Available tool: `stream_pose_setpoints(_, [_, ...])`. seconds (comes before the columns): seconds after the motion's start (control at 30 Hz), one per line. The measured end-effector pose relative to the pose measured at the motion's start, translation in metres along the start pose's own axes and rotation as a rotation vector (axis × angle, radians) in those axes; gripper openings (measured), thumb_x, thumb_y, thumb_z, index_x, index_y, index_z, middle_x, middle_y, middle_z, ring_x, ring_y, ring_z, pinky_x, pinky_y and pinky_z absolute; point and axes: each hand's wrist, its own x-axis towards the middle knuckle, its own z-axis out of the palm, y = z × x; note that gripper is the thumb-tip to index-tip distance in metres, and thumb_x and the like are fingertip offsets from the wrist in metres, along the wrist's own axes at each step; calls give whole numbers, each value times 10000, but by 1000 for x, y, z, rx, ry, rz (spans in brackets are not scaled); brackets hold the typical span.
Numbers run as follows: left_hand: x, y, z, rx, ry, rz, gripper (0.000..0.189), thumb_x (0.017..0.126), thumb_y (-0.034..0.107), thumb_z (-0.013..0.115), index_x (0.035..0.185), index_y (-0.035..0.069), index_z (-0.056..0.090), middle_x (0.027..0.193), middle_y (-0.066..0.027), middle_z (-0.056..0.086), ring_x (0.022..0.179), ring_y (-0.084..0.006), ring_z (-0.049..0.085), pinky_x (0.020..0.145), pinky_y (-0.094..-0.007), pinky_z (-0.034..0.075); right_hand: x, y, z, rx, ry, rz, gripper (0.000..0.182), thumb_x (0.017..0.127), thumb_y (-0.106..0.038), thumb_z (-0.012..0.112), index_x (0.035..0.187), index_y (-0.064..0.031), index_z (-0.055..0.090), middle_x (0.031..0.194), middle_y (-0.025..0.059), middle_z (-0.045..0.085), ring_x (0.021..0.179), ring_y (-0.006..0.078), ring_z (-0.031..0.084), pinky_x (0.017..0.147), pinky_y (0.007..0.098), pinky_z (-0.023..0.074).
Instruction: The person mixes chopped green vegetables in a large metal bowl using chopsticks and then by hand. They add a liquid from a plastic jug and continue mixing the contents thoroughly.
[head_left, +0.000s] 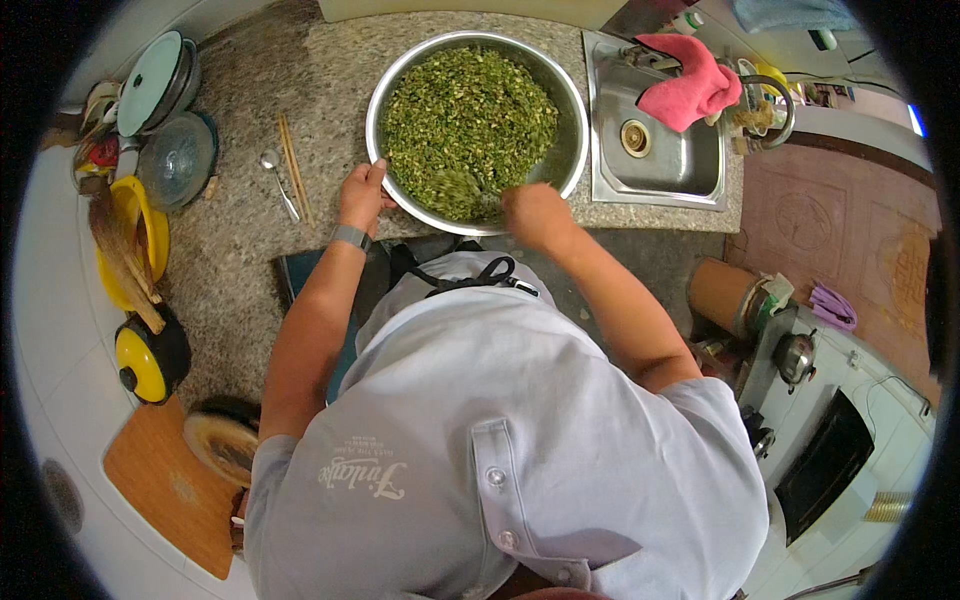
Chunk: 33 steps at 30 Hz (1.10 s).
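A wide stainless-steel basin (579, 150) stands on the speckled stone counter before me, filled with a finely chopped green mixture (469, 124). My left hand (364, 196) grips the near-left rim, thumb on top and fingers beneath. Over the near-right side, my right hand (537, 215) is curled into a fist, seemingly around a utensil whose shape is hidden and blurred. Just left of that fist, a patch of the mixture is smeared by motion. A metal spoon (279, 184) and a pair of wooden chopsticks (295, 171) lie on the counter left of my left hand.
A steel sink (679, 169) with a pink cloth (691, 84) over its faucet adjoins the basin's right. On the left are lids (176, 159), a yellow basin (161, 232), a yellow-lidded pot (142, 364) and a cutting board (176, 480). A gas stove (844, 367) stands behind on my right.
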Motion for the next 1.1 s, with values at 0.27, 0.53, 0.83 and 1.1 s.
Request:
stream_pose_setpoints(0.27, [-33, -24, 21, -162, -182, -107, 211, 928, 212, 469, 1013, 18, 468, 803, -125, 614, 575, -199, 612, 519, -278, 533, 40, 76, -56, -310, 326, 185, 139, 776, -153, 504, 794, -86, 625, 753, 151, 647, 709, 300, 650, 593, 434, 515])
stream_pose_setpoints(0.53, [-11, -19, -4, -52, -41, 44, 212, 927, 198, 480, 962, -7, 520, 734, -84, 577, 511, -158, 562, 493, -265, 521, 0, 3, -21, -289, -65, -60, 175, 763, -151, 514, 778, -93, 678, 740, 133, 657, 690, 295, 654, 609, 404, 528])
stream_pose_setpoints(0.83, [-40, -24, 15, -201, -63, -40, 212, 925, 195, 481, 985, -6, 508, 720, -85, 584, 549, -160, 589, 470, -268, 520, 61, 58, -39, -364, 200, 114, 138, 746, -168, 555, 720, -94, 667, 735, 133, 657, 673, 292, 653, 547, 399, 520])
stream_pose_setpoints(1.1, [-26, -36, -12, -168, 1, 12, 218, 923, 222, 491, 892, 13, 547, 653, -54, 557, 498, -129, 551, 419, -254, 486, 34, 10, -55, -341, 133, -9, 135, 730, -150, 543, 710, -97, 665, 713, 137, 652, 676, 293, 650, 583, 405, 523])
